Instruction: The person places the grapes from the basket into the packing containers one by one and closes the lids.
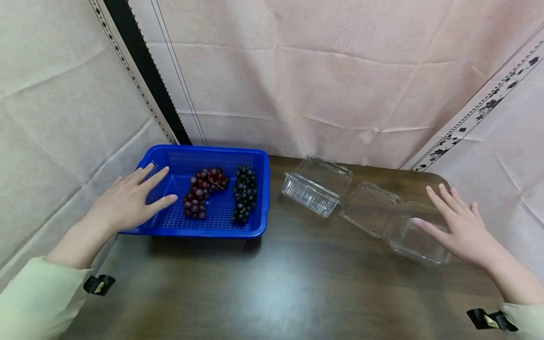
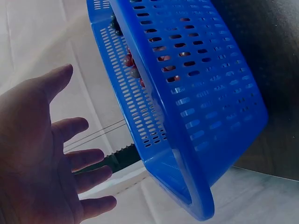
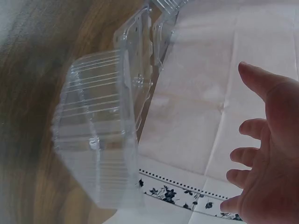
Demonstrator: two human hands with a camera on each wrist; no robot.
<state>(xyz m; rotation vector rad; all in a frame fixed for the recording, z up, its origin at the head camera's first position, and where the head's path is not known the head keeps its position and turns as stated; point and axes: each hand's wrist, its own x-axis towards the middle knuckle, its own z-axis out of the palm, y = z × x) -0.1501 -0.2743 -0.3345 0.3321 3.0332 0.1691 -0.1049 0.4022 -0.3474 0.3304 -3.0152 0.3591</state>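
Observation:
My left hand (image 1: 127, 200) hovers with spread fingers over the left end of a blue plastic basket (image 1: 204, 233). In the left wrist view the palm of that hand (image 2: 42, 154) shows apart from the basket's rim (image 2: 163, 112), holding nothing. Inside the basket lie a bunch of red grapes (image 1: 197, 196) and a bunch of dark, nearly black grapes (image 1: 244, 193). On the right, my right hand (image 1: 461, 226) is spread above an opened clear plastic clamshell box (image 1: 374, 212). The right wrist view shows its fingers straight and apart from the ribbed clear box (image 3: 93, 112).
A second clear clamshell box (image 1: 312, 193) stands opened between the basket and the right-hand box. All rest on a dark wooden table (image 1: 289, 283). Pale patterned cloth (image 1: 331, 85) hangs right behind the table's back edge and along both sides.

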